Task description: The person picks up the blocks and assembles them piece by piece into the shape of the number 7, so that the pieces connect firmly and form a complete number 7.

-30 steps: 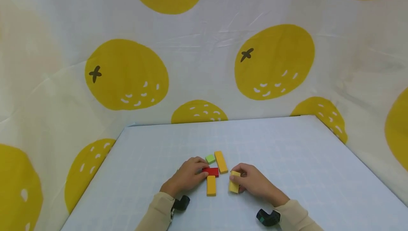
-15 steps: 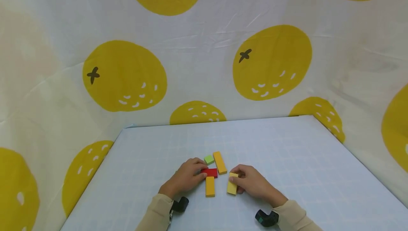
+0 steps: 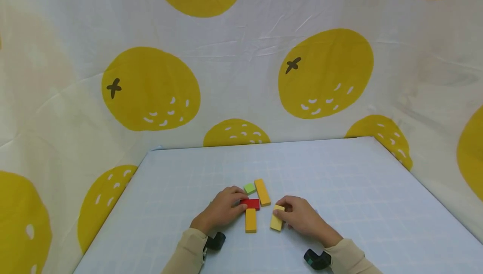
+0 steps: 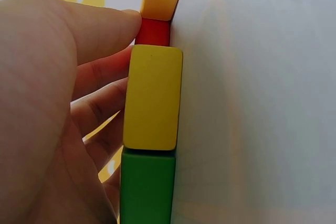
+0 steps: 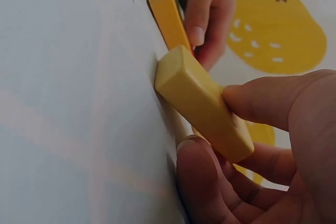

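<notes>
In the head view, my left hand pinches the left end of a red block between thumb and fingers. An orange block stretches from the red one toward me. My right hand holds a pale yellow block at a slant, just right of that orange block. Its lower end is close over the tabletop in the right wrist view, with the thumb on one side. A second orange block and a light green block lie beyond the red one.
Beside the left palm, the left wrist view shows a yellow block and a dark green block in a row. The blocks rest on a pale checked tabletop. A white cloth with large yellow fruit prints hangs behind.
The pale yellow block has turned slightly in my right hand, its near end swinging left. My left hand and the blocks by it keep their places; the head view shifts a little.
</notes>
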The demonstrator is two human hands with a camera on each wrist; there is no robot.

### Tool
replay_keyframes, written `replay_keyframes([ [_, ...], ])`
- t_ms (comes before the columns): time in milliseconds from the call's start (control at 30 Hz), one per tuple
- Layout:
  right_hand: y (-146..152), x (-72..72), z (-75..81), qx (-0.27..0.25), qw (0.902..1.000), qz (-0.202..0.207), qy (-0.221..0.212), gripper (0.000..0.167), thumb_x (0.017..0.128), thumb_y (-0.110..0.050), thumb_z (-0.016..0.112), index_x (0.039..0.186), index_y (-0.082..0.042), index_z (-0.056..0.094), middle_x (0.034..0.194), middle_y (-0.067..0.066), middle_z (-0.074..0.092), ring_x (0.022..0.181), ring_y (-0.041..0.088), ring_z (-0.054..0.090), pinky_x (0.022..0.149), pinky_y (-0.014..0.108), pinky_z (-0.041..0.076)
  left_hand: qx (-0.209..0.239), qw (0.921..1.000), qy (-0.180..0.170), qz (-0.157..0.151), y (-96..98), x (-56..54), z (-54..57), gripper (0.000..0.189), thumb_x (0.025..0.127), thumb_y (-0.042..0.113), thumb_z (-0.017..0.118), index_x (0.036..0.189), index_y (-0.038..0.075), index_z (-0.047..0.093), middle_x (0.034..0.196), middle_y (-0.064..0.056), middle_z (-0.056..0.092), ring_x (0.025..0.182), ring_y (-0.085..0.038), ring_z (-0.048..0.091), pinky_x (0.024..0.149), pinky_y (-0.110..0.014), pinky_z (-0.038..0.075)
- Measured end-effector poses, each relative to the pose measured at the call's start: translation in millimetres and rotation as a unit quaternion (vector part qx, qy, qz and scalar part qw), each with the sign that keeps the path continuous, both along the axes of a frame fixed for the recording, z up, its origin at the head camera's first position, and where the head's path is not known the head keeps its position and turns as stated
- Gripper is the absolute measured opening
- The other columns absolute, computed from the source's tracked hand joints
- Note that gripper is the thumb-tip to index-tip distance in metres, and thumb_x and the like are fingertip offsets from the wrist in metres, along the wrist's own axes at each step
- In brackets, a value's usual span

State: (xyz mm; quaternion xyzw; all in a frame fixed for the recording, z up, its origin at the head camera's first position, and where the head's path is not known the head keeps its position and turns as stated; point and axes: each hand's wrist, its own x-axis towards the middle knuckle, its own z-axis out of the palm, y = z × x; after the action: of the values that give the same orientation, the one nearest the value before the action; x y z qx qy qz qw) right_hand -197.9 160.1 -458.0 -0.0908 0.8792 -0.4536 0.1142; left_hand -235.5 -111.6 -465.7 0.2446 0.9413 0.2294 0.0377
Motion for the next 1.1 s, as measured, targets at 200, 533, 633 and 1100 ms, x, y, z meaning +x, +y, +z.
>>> replay_keyframes([
  [200,0.7,-0.6,0.0,0.018,0.9996,0.005,0.019,0.033,0.091,-0.034,0.074,0.112,-0.008,0.070,0.083,0.002,0.058,0.058,0.017,0.057,0.051,0.030,0.048,-0.002,1.0000,-0.001,0.005,0.6,-0.4,0.5,0.031,0.098,0.038,0.065,0.124,0.023,0.071,0.123,0.011,0.058,0.114,-0.011,0.051,0.099,-0.037,0.049],
  [533,-2.0,-1.8,1.8,0.068,0.9970,-0.001,0.038,0.024,0.090,-0.030,0.075,0.106,-0.012,0.075,0.084,-0.001,0.056,0.070,0.015,0.053,0.057,0.028,0.045,-0.004,0.9999,-0.003,0.009,2.0,1.2,3.0,0.032,0.097,0.038,0.066,0.125,0.022,0.071,0.123,0.011,0.058,0.115,-0.011,0.051,0.099,-0.036,0.049],
  [633,-2.4,-1.6,2.0,0.078,0.9960,-0.003,0.044,0.022,0.090,-0.029,0.076,0.105,-0.013,0.075,0.084,-0.002,0.056,0.074,0.015,0.051,0.060,0.029,0.044,-0.002,1.0000,-0.003,0.008,1.7,1.8,2.7,0.033,0.097,0.037,0.067,0.125,0.021,0.071,0.123,0.010,0.058,0.116,-0.012,0.051,0.099,-0.036,0.049],
  [1100,-1.9,-0.5,2.3,0.075,0.9952,0.009,0.062,0.016,0.091,-0.020,0.073,0.105,-0.013,0.075,0.086,-0.004,0.057,0.076,0.014,0.051,0.064,0.029,0.045,-0.001,1.0000,-0.001,0.004,0.6,-1.3,-0.3,0.033,0.097,0.038,0.065,0.124,0.021,0.071,0.123,0.012,0.058,0.115,-0.011,0.051,0.098,-0.035,0.049],
])
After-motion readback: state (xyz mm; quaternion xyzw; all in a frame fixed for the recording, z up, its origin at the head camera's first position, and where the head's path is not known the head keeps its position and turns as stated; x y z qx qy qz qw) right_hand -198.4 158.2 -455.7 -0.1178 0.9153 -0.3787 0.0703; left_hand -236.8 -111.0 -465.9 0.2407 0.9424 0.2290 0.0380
